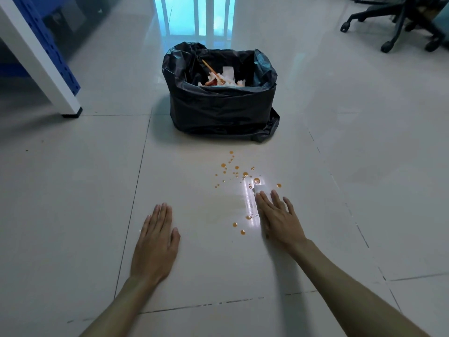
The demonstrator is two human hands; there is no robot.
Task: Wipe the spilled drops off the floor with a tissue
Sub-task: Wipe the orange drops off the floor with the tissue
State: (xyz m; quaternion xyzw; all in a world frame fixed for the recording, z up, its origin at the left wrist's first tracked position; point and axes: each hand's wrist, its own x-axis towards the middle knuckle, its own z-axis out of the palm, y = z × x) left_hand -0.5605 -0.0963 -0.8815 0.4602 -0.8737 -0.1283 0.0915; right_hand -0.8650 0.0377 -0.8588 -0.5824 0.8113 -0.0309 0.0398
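Note:
Several orange drops (237, 171) are scattered on the pale tiled floor in front of a bin, with a few more drops (239, 228) nearer to me. My right hand (275, 218) lies flat on the floor, pressing a white tissue (262, 189) whose far edge pokes out beyond my fingertips, touching the largest drop. A faint wet orange smear (228, 205) lies left of that hand. My left hand (156, 242) rests flat on the floor, fingers together, holding nothing.
A bin lined with a black bag (222, 108) stands just beyond the drops, holding crumpled tissues and a stick. A white table leg (58, 91) with a blue panel is at the far left. An office chair base (401, 25) is at the far right.

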